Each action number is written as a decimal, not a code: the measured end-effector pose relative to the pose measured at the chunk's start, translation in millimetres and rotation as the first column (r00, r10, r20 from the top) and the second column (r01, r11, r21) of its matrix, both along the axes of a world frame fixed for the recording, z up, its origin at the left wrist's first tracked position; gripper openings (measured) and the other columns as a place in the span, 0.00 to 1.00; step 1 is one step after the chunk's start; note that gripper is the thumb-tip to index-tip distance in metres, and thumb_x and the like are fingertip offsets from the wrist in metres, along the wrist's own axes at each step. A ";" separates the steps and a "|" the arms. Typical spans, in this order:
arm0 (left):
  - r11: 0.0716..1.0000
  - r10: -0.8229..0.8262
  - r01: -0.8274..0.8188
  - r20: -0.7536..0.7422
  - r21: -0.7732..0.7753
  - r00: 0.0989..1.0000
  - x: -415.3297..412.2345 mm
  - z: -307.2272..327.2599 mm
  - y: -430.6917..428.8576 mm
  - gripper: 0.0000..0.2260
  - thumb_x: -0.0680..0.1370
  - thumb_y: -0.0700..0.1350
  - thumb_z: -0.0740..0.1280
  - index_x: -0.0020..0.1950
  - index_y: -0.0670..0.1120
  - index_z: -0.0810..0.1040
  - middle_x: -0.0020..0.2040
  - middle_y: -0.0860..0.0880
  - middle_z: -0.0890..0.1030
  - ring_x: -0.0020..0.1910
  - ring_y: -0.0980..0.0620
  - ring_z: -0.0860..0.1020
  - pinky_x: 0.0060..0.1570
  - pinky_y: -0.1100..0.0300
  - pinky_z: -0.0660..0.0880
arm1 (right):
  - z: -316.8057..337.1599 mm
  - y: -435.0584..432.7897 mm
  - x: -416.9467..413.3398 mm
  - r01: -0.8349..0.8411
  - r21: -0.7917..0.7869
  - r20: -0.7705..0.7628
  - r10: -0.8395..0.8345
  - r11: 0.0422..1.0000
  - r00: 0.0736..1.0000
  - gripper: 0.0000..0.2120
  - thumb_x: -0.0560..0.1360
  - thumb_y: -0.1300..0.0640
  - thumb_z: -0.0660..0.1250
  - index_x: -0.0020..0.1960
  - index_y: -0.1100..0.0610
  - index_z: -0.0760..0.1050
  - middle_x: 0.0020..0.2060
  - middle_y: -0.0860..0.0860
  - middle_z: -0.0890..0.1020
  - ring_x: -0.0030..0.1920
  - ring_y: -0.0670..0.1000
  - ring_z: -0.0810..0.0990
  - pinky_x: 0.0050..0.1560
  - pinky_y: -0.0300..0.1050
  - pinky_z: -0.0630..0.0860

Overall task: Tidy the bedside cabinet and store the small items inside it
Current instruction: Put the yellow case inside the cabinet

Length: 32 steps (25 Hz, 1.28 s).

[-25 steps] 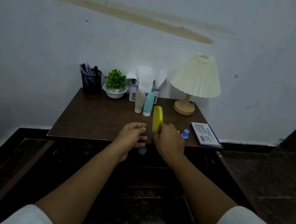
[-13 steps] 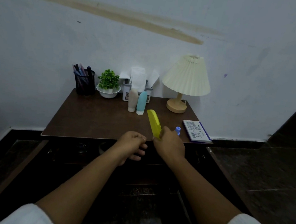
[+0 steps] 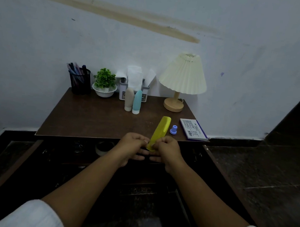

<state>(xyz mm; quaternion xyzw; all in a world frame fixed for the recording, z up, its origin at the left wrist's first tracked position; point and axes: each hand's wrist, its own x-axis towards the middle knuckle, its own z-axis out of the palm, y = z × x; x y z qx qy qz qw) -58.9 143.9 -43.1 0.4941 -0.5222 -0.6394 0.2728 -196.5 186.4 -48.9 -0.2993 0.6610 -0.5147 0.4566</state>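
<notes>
A: Where is the long flat yellow plastic piece (image 3: pixel 159 130)?

B: Over the front edge of the dark brown wooden bench (image 3: pixel 93 119), its far end tilted toward one o'clock. The left hand (image 3: pixel 133 146) and the right hand (image 3: pixel 167 149) both have fingers clamped on its near end, from nine and three o'clock.

A: What lies around it?

B: At three o'clock of its far end is a small blue plastic cap (image 3: pixel 173 129), then a white printed box with a blue edge (image 3: pixel 192 129). At twelve o'clock a beige squeeze bottle (image 3: pixel 129 100) and a light blue squeeze bottle (image 3: pixel 137 102) stand upright side by side, with a grey organiser (image 3: pixel 144 95) behind them. At one o'clock is a lamp with a cream pleated shade (image 3: pixel 184 74). At ten o'clock are a green plant in a white bowl (image 3: pixel 104 83) and a black mesh pen cup (image 3: pixel 80 81).

A: Anything in the way?

B: The hands hide the bench's front edge there. The space below it is too dim to read.
</notes>
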 end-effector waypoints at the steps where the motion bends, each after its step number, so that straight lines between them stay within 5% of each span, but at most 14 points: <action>1: 1.000 -0.016 0.016 0.026 0.000 1.000 2.7 0.0 0.2 0.08 0.81 0.39 0.64 0.57 0.41 0.82 0.52 0.42 0.86 0.43 0.50 0.84 0.42 0.55 0.82 | 0.8 6.2 -2.6 -0.029 0.012 0.019 0.029 1.000 0.999 0.09 0.75 0.68 0.66 0.48 0.56 0.71 0.46 0.60 0.84 0.38 0.56 0.84 0.33 0.47 0.82; 5: 0.981 -0.191 0.185 0.157 0.053 0.969 19.1 -2.7 12.6 0.07 0.83 0.44 0.65 0.54 0.44 0.82 0.51 0.44 0.87 0.47 0.48 0.85 0.47 0.52 0.82 | -8.3 40.2 -16.1 -0.197 0.135 -0.021 0.201 0.971 0.979 0.14 0.74 0.69 0.69 0.54 0.58 0.70 0.42 0.57 0.84 0.34 0.50 0.85 0.33 0.46 0.82; 10: 0.932 -0.357 0.357 0.308 0.059 0.882 28.5 -14.0 29.6 0.08 0.82 0.44 0.66 0.59 0.45 0.81 0.56 0.46 0.85 0.52 0.49 0.84 0.50 0.53 0.81 | -30.1 74.9 -42.2 -0.422 0.355 -0.057 0.470 0.834 0.881 0.11 0.73 0.69 0.70 0.49 0.56 0.73 0.38 0.55 0.84 0.35 0.49 0.83 0.34 0.43 0.82; 15: 0.901 -0.404 0.433 0.426 0.029 0.810 29.2 -28.5 30.4 0.09 0.82 0.46 0.67 0.61 0.48 0.79 0.58 0.50 0.81 0.59 0.50 0.80 0.52 0.55 0.78 | -50.0 87.6 -67.0 -0.457 0.547 -0.073 0.584 0.701 0.808 0.10 0.74 0.70 0.68 0.47 0.56 0.75 0.37 0.55 0.85 0.34 0.49 0.84 0.36 0.45 0.82; 25: 0.862 -0.368 0.498 0.557 -0.096 0.744 13.2 -71.7 3.3 0.18 0.79 0.48 0.71 0.68 0.49 0.78 0.65 0.49 0.79 0.62 0.50 0.78 0.53 0.60 0.76 | -73.9 25.5 -39.3 -0.240 0.423 -0.008 0.269 0.874 0.963 0.04 0.78 0.66 0.65 0.50 0.59 0.75 0.39 0.56 0.84 0.31 0.49 0.84 0.27 0.40 0.79; 32: 0.720 -0.314 0.679 0.809 -0.139 0.498 13.4 -101.9 -7.6 0.28 0.79 0.53 0.69 0.78 0.48 0.67 0.75 0.44 0.68 0.73 0.44 0.69 0.70 0.52 0.69 | -100.5 -10.5 -24.0 -0.145 0.305 0.207 0.083 0.941 0.975 0.12 0.80 0.70 0.59 0.62 0.66 0.73 0.48 0.62 0.84 0.41 0.56 0.85 0.34 0.47 0.83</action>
